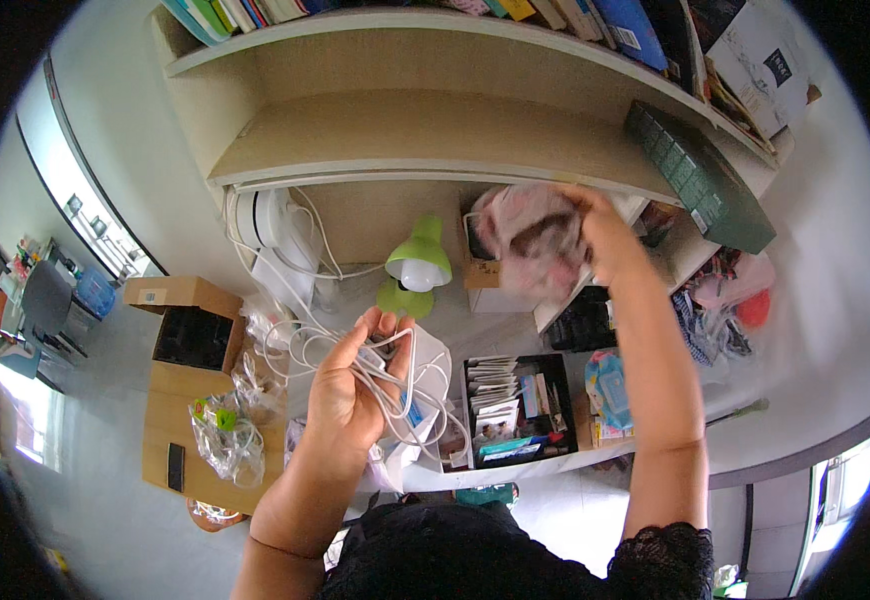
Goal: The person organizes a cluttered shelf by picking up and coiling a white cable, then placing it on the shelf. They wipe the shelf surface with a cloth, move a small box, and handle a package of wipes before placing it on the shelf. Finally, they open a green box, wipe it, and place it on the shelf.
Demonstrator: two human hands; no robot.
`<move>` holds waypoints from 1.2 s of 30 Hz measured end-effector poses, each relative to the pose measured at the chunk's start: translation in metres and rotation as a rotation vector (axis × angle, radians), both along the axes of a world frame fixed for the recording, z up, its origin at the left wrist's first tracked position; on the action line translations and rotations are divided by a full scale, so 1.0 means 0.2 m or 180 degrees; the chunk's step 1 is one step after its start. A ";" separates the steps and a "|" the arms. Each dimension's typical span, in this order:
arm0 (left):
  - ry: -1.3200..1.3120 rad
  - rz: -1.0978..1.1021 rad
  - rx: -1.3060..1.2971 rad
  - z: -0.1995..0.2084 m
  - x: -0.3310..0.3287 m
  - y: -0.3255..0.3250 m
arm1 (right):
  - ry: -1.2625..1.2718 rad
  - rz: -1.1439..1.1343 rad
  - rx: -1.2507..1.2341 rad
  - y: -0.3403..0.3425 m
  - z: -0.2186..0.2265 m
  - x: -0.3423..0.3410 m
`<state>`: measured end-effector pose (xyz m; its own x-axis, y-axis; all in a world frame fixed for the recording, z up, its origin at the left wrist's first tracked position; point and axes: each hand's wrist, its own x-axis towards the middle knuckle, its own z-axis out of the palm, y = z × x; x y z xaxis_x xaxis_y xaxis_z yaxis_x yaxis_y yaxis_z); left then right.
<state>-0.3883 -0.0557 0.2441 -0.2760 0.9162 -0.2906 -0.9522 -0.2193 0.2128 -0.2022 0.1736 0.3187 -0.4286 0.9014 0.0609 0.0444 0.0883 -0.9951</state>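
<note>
My left hand (345, 395) is closed around a loosely looped bundle of white cable (411, 372), its strands hanging over the desk. Farther back and to the right, my right hand (600, 232) grips a crumpled pinkish bag or cloth (527, 240). It is blurred, so its exact kind is unclear. That pinkish thing is just below the shelf edge and partly in front of a small cardboard box (482, 272). Between my hands and farther back stands a green desk lamp (420, 262). A black bin (569, 415) of envelopes and small packets lies below and between my arms.
A wooden shelf (435, 130) overhangs the desk, with a dark green box (705, 180) tilted at its right end. White appliances with cords (273, 215) stand back left. Left are an open cardboard box (195, 292), clear plastic bags (230, 445) and a phone (175, 466).
</note>
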 end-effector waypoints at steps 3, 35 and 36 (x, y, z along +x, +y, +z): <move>-0.0034 -0.0024 -0.0009 -0.02 -0.01 0.00 | 0.0567 0.0199 -0.1327 -0.04 -0.38 0.00; 0.0248 0.0073 -0.0089 -0.14 -0.02 0.13 | 0.0225 0.0434 0.1559 -0.56 -0.20 -0.22; 0.0235 0.0027 0.0055 -0.17 -0.02 0.13 | -0.0206 0.0691 0.2182 -0.62 -0.14 -0.22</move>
